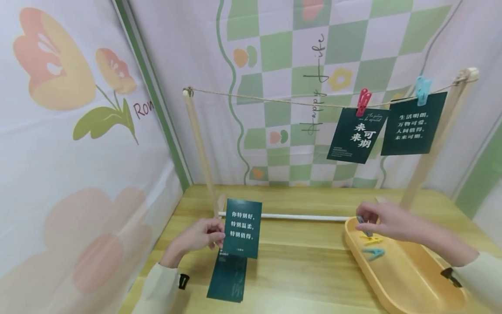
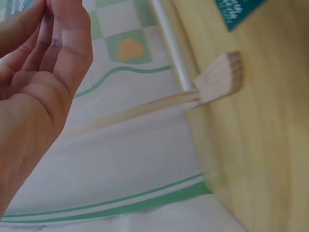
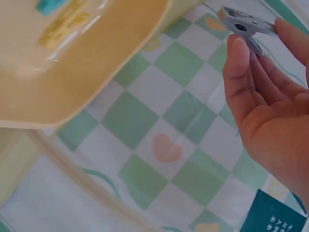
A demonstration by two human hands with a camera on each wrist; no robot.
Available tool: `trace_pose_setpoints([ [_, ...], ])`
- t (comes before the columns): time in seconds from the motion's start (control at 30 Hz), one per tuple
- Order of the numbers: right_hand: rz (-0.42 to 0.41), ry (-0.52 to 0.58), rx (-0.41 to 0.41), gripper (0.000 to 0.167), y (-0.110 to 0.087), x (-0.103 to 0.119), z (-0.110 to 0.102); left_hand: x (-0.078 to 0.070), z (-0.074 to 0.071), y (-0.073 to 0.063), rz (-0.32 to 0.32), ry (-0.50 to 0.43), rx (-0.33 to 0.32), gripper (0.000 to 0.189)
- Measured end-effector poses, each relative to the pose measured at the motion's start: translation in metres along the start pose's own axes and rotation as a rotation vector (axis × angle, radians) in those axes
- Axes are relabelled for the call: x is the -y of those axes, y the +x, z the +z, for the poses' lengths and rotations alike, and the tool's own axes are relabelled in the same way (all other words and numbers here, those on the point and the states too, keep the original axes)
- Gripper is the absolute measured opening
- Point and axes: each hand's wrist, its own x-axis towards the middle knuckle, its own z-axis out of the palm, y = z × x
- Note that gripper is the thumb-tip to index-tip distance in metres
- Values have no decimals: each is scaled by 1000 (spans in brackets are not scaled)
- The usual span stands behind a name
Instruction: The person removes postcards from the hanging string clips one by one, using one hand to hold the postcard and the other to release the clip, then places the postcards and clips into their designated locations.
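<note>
My left hand [image 1: 203, 235] pinches a dark green card [image 1: 242, 229] with white writing by its left edge, holding it upright over the table. Below it lie more green cards [image 1: 227, 279], partly covered by the held one. A grey clothespin [image 3: 246, 25] is pinched between the thumb and fingers of my right hand [image 1: 388, 220], above the far end of a yellow tray [image 1: 423, 272]. Inside that tray are a yellow clothespin [image 1: 370, 240] and a light blue clothespin [image 1: 374, 253]. In the left wrist view, only a corner of the held card shows past the fingers.
A twine line [image 1: 266, 99] runs between two wooden posts. Toward its right end hang two green cards, one under a red clothespin [image 1: 364, 102], the other under a blue clothespin [image 1: 422, 91]. A white rod [image 1: 306, 216] crosses low behind the hands. Printed cloth hangs behind.
</note>
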Motion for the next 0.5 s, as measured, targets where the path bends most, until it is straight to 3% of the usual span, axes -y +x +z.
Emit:
trace_pose_setpoints([
  [0.27,-56,68,122,21,-18,-19,19,22,6,-15,-53,-65,101,9],
  [0.5,-56,160,284,24,-39,-38,18,26,10,-18,-144,-74,151,5],
])
